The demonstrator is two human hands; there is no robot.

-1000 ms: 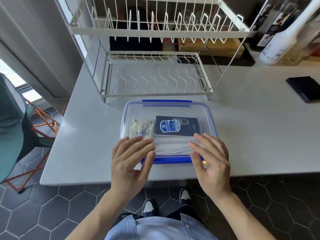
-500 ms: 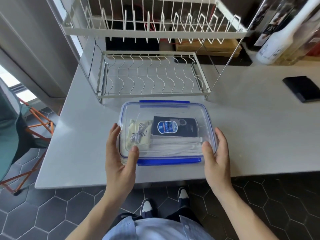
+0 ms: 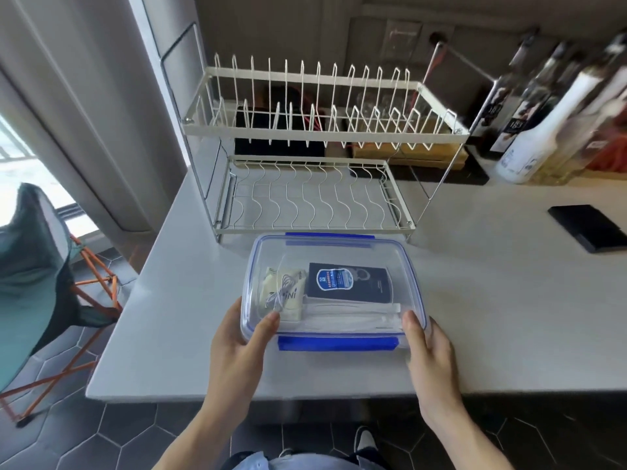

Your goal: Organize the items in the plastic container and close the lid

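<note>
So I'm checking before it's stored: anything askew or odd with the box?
Nothing stands out. The lid sits flat on the box, contents lie inside, and both hands, left and right, grip its near corners.

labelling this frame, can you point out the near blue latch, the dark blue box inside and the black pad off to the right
near blue latch (image 3: 338, 343), head view, middle of the strip.
dark blue box (image 3: 349, 283), head view, its printed top face.
black pad (image 3: 592, 227), head view, centre of its top.

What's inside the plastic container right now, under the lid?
Through the clear lid of the plastic container: a dark blue box, a cream packet with a coiled white cable on it, and white packaging along the near side. Anything beneath them is hidden.
</note>
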